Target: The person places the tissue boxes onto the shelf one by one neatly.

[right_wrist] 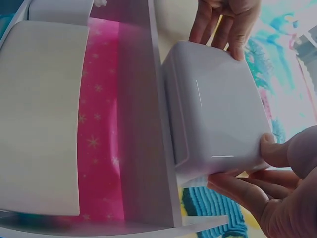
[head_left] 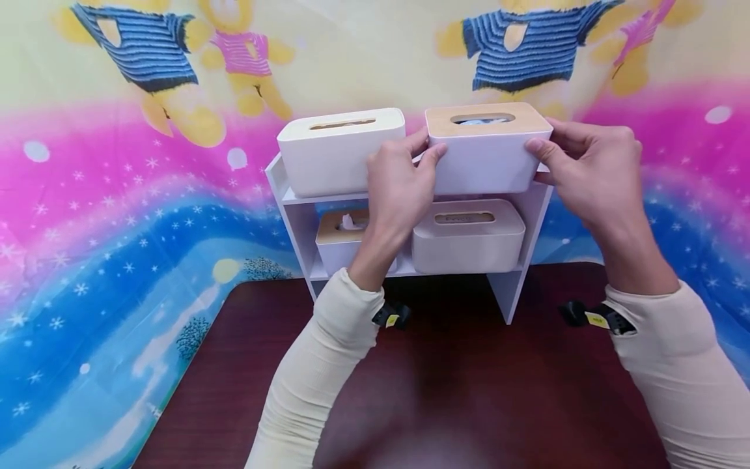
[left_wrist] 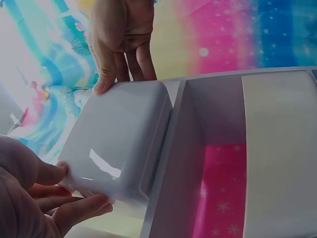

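Both hands raised to the shelf (head_left: 295,195) top on the desk (head_left: 445,391). Left hand (head_left: 398,185) pinching the left end of the wood-lidded box (head_left: 486,159), right hand (head_left: 592,169) gripping its right end. From the wrist views: box underside glossy, overhanging the shelf's front edge. Beside it, a white box (head_left: 340,153).

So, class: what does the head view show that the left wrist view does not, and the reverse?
Only the head view shows the wooden lid on the held box, three other boxes and the table. Only the left wrist view shows that box's glossy underside close up. Both show the left hand and right hand gripping its ends, on the shelf.
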`<state>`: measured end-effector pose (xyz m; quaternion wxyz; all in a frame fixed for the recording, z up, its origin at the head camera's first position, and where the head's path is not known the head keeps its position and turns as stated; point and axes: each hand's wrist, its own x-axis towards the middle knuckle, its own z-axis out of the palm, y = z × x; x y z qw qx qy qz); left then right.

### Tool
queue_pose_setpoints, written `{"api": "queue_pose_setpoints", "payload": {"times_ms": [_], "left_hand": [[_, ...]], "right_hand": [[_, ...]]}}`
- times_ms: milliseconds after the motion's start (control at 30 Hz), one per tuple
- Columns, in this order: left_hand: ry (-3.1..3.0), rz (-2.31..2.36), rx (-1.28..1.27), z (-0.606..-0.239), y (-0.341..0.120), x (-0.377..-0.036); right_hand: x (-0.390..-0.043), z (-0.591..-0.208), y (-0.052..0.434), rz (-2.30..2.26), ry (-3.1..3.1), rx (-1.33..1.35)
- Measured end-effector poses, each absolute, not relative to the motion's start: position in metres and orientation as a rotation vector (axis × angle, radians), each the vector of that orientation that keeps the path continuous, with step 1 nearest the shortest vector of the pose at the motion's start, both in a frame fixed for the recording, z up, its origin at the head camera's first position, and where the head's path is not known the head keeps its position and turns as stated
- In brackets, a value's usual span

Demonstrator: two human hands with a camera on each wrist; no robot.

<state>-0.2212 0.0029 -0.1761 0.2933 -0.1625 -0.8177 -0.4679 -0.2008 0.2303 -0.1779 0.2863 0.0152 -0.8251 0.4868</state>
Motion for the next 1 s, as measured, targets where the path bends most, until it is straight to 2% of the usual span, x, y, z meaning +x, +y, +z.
{"api": "queue_pose_setpoints", "payload": {"times_ms": [567,1000], "left_hand": [[-2.201,-1.19,-0.345,-0.179,0.013,-0.243],[-2.239,-1.128,-0.359,-0.183,0.011,-0.244]], "right_hand": [[-0.227,-0.171,0.221,1.238,-2.236,-0.081],[-0.229,-0.168,0.218,1.314,-2.25,-0.155]]}}
